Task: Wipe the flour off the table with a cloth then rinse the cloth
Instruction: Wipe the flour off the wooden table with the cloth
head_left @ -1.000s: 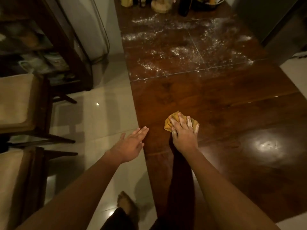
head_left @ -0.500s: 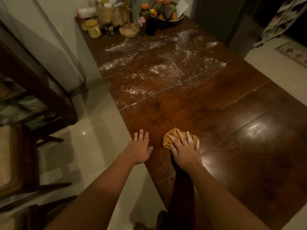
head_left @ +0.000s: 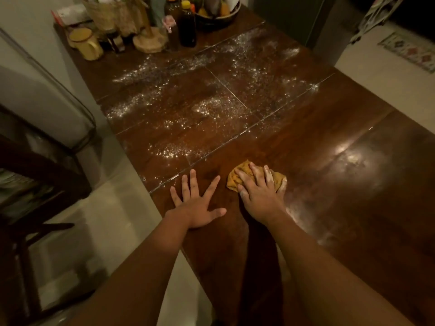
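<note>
Bunched yellow cloth [head_left: 234, 178] lying near the left edge of the table [head_left: 341, 161], right hand [head_left: 259, 196] pressing down on it, fingers draping over it fairly straight (knuckles dusted white), left hand [head_left: 196, 208] resting flat just beside it, fingers splaying, holding nothing, flour [head_left: 200, 109] lying scattered across the table's far half

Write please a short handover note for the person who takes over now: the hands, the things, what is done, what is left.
The left hand lies flat on the table, fingers spread, holding nothing.
The right hand presses the yellow cloth on the table beside it.
The flour covers the far part, ahead of the cloth.
Done: cloth on the table only. Left: wipe the flour, rinse the cloth.
</note>
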`<action>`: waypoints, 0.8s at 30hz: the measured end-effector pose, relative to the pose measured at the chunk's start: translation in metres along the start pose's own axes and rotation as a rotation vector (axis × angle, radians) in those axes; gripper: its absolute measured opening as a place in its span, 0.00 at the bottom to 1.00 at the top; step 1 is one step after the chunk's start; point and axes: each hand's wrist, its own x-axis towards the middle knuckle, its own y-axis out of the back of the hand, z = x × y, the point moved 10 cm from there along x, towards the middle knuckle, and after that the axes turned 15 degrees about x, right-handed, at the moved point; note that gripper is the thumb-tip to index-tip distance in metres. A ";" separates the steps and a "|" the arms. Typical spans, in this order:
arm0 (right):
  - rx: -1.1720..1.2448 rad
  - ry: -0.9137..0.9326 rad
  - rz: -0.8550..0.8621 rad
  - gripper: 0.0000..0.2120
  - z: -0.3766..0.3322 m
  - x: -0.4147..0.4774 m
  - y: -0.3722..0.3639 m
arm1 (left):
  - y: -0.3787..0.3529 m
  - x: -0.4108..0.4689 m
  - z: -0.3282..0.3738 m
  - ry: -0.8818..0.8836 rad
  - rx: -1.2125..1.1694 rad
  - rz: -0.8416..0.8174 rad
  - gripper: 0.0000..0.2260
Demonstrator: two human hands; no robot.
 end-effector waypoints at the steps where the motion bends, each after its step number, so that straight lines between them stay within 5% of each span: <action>1: 0.004 0.002 0.005 0.23 -0.001 0.017 0.005 | 0.004 0.005 -0.004 -0.007 0.000 -0.015 0.40; 9: -0.035 0.073 0.049 0.23 -0.026 0.123 0.027 | 0.017 0.025 -0.013 0.037 -0.083 0.053 0.43; 15: -0.210 0.449 -0.151 0.23 -0.014 0.082 0.027 | 0.018 0.029 -0.015 0.018 -0.088 0.008 0.44; 21: 0.073 -0.130 0.347 0.20 0.043 0.141 0.090 | 0.026 0.035 -0.015 -0.011 -0.122 -0.029 0.48; 24: 0.060 -0.040 0.324 0.21 0.001 0.156 0.070 | 0.031 0.037 -0.014 0.002 -0.133 -0.044 0.51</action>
